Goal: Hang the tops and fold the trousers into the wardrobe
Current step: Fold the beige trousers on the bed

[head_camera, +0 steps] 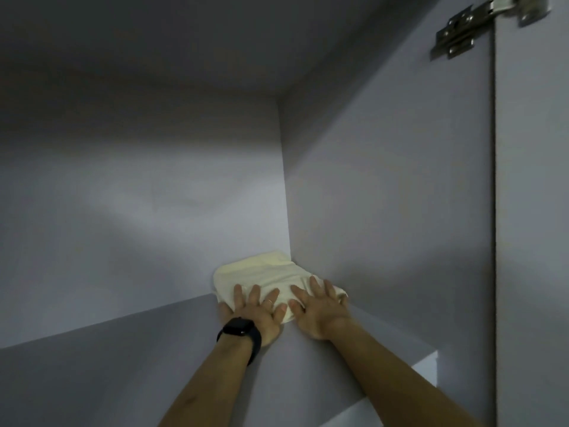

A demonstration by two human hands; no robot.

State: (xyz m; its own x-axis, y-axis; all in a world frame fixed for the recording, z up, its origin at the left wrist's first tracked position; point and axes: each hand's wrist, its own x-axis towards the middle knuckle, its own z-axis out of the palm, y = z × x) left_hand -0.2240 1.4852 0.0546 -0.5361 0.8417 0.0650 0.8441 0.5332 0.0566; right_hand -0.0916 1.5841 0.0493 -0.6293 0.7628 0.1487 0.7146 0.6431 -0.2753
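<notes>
Pressing folded trousers [271,272] — left hand [255,312], right hand [317,309] on top

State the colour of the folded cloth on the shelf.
The cloth is pale cream; head view.

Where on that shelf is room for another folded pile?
Left of the cream trousers the shelf lies bare, from back wall to near edge. The right corner is crowded: trousers against the side wall, left hand and right hand flat on them.
</notes>
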